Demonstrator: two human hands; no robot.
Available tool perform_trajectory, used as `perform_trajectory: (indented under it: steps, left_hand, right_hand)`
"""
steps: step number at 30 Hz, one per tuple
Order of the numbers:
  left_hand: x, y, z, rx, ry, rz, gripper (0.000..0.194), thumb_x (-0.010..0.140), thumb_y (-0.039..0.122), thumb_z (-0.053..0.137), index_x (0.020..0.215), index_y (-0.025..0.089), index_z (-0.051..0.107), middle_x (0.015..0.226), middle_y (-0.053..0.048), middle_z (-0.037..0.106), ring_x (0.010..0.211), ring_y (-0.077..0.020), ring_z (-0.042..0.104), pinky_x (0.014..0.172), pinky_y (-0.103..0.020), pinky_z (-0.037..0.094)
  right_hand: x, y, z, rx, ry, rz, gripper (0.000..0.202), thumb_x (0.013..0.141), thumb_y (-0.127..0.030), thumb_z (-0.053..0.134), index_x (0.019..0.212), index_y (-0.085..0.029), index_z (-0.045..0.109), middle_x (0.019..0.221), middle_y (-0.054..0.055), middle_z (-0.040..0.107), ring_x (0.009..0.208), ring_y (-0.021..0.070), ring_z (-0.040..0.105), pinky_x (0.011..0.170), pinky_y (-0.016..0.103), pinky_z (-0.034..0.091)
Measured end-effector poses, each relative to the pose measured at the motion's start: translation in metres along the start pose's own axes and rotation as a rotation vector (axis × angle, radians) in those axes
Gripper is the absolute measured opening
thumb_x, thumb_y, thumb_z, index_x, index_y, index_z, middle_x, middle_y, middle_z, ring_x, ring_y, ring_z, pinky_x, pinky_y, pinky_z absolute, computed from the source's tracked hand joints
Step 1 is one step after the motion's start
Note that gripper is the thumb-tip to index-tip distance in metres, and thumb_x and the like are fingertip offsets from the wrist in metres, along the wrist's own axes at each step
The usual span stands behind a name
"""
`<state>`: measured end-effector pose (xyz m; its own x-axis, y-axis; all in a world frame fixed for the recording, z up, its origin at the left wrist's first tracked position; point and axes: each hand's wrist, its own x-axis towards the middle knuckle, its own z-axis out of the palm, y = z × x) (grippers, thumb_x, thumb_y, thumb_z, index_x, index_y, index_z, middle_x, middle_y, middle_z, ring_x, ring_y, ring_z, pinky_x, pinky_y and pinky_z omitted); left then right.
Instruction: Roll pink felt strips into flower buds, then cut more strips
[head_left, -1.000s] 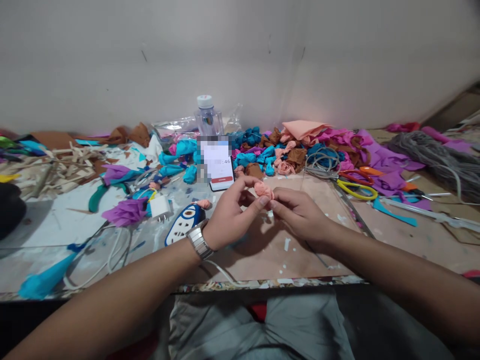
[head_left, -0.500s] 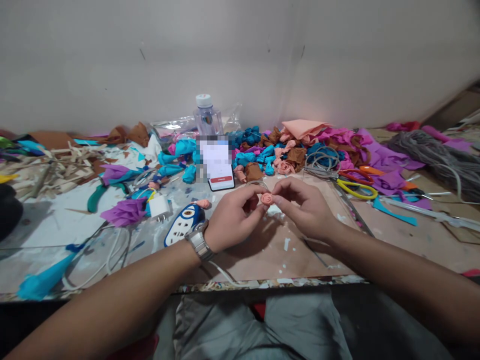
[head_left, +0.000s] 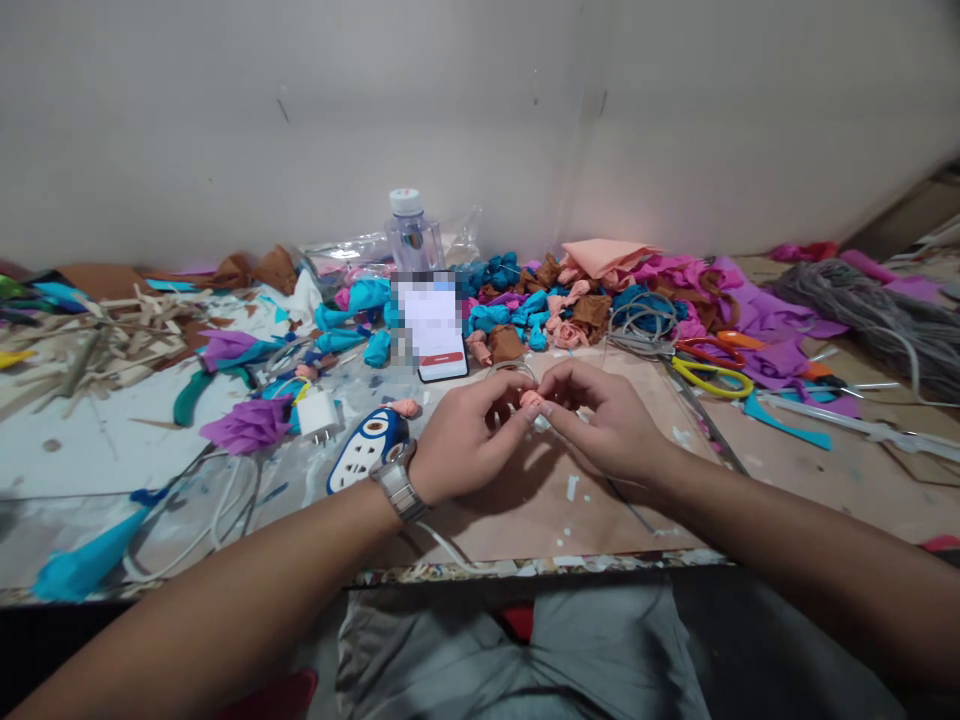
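A small peach paper rosette (head_left: 531,398) is pinched between both hands, above the brown board at the middle of the table. My left hand (head_left: 472,430), with a metal watch at its wrist, grips it from the left with thumb and forefinger. From the right, my right hand (head_left: 607,415) closes thumb and fingertips on its other side. The fingertips cover part of the rosette. Just behind the hands lies a loop of thin wire, partly hidden. A blue and white power strip (head_left: 367,450) sits left of my left wrist.
A phone (head_left: 442,335) leans before a plastic bottle (head_left: 412,235). Crumpled coloured paper pieces (head_left: 532,315) line the back. Yellow-handled scissors (head_left: 712,378) and a glue stick (head_left: 862,422) lie right. Green-handled pliers (head_left: 193,397), a white charger (head_left: 319,412) and a purple flower (head_left: 251,422) are left.
The rosette has tilted between the fingertips, so its spiral face shows less. My right fingers have shifted slightly left around it. The dark shape at the far left edge is gone.
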<state>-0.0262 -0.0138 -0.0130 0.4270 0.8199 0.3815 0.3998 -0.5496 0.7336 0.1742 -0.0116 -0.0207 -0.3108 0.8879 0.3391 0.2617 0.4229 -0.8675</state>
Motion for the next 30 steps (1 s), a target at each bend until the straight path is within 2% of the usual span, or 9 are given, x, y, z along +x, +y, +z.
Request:
perform_trajectory:
  steps: [7, 30]
  left_hand:
    - [-0.0007, 0.0011, -0.0012, -0.006, -0.02, 0.008, 0.022, 0.101, 0.035, 0.056, 0.111, 0.019, 0.066, 0.093, -0.003, 0.071, 0.077, -0.0143, 0.062, 0.071, -0.028, 0.047]
    - [0.0001, 0.0015, -0.0018, -0.039, -0.027, -0.037, 0.024, 0.101, 0.037, 0.056, 0.114, 0.019, 0.067, 0.1, -0.002, 0.073, 0.082, -0.0143, 0.063, 0.073, -0.027, 0.047]
  right_hand:
    - [-0.0004, -0.0013, 0.0014, -0.032, 0.003, -0.017, 0.01, 0.094, -0.03, 0.068, 0.093, -0.02, 0.065, 0.082, -0.001, 0.066, 0.071, 0.0121, 0.059, 0.064, 0.025, 0.046]
    - [0.0003, -0.0003, -0.0012, -0.034, 0.003, -0.003, 0.005, 0.094, -0.024, 0.064, 0.094, -0.02, 0.065, 0.083, 0.0, 0.067, 0.073, 0.0122, 0.059, 0.066, 0.025, 0.045]
